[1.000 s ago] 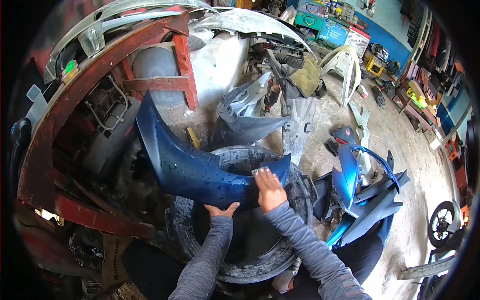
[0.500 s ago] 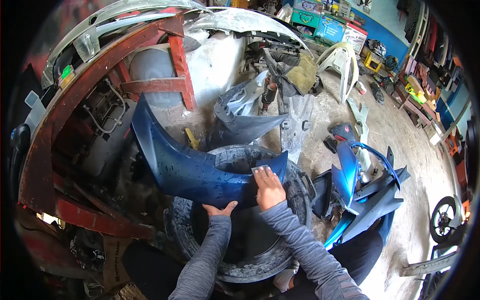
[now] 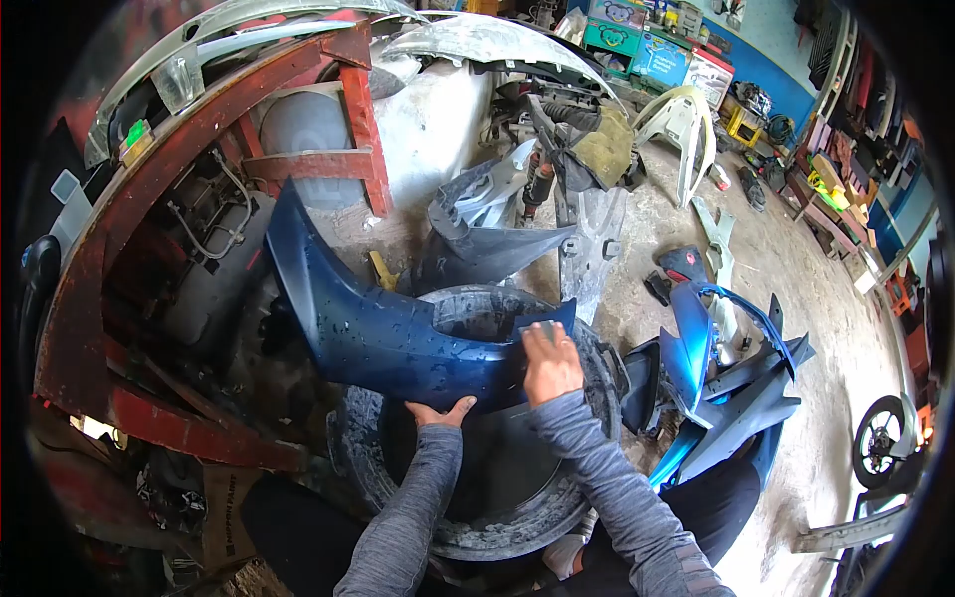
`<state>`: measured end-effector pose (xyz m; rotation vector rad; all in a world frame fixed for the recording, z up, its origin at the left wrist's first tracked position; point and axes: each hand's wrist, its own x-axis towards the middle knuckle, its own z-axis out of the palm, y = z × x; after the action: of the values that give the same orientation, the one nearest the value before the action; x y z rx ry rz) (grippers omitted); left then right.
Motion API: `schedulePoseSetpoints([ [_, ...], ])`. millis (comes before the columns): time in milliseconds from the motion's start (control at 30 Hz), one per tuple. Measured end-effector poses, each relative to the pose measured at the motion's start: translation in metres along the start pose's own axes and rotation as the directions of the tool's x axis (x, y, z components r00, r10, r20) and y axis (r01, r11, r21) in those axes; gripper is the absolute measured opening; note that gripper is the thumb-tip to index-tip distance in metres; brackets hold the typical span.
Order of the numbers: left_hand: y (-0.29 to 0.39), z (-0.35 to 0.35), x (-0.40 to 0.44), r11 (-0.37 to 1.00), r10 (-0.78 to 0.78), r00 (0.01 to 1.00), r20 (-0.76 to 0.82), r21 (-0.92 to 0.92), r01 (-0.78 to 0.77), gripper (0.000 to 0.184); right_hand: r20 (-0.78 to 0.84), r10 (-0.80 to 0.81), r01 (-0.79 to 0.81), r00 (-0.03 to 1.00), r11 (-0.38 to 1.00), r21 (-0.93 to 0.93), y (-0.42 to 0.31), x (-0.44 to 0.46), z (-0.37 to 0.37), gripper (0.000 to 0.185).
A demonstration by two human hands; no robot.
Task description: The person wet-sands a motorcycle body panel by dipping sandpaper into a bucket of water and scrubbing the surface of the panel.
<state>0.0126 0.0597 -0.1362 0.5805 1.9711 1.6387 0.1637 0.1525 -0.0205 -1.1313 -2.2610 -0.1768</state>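
Observation:
A dark blue vehicle body panel [image 3: 398, 343], wet with droplets, lies slantwise over a black rubber tub [image 3: 497, 542] with a grey-stained rim. My left hand [image 3: 441, 413] grips the panel's lower edge, thumb and part of the fingers showing, the other fingertips hidden beneath. On the panel's right end, my right hand [image 3: 553, 370] presses with its fingers laid flat. Under those fingertips is a small grey sheet [image 3: 542, 328] that looks like sandpaper, mostly covered by the hand. Dark liquid seems to fill the tub, though its depth is hidden.
Bright blue fairing pieces [image 3: 686, 323] lie on the floor to the right. A red wooden frame [image 3: 333, 167] stands at the left. Beyond the tub are a dark grey panel [image 3: 497, 251] and a white part [image 3: 686, 129]. A cardboard box [image 3: 229, 512] sits low at the left.
My right hand has slid slightly right and down on the panel with the grey sheet. The left hand keeps its hold, and the panel has barely shifted.

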Motion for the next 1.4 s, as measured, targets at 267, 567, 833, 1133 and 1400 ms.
schedulePoseSetpoints([
  [267,0.021,-0.002,-0.006,0.994,-0.047,0.998,0.038,-0.096,0.051,0.12,-0.004,-0.012,0.012,1.0,0.999,-0.033,-0.001,0.006,0.001,0.033],
  [567,0.027,-0.004,-0.005,0.983,-0.158,0.987,0.02,0.098,0.155,0.125,0.011,-0.077,0.077,0.997,0.997,-0.012,-0.014,-0.001,0.003,0.038],
  [833,0.025,-0.004,-0.007,0.987,-0.153,0.988,0.01,0.05,0.152,0.123,-0.016,-0.094,0.094,0.995,0.996,0.009,-0.013,-0.004,0.001,0.037],
  [1133,0.03,-0.005,-0.008,0.992,-0.123,0.992,-0.005,0.04,0.123,0.12,-0.025,-0.014,0.015,1.0,0.999,0.035,0.006,0.002,0.01,0.042],
  [1400,0.032,-0.005,-0.008,0.999,-0.032,0.999,0.002,0.028,0.032,0.114,-0.038,0.072,-0.066,0.997,0.988,0.138,0.035,0.013,0.031,0.042],
])
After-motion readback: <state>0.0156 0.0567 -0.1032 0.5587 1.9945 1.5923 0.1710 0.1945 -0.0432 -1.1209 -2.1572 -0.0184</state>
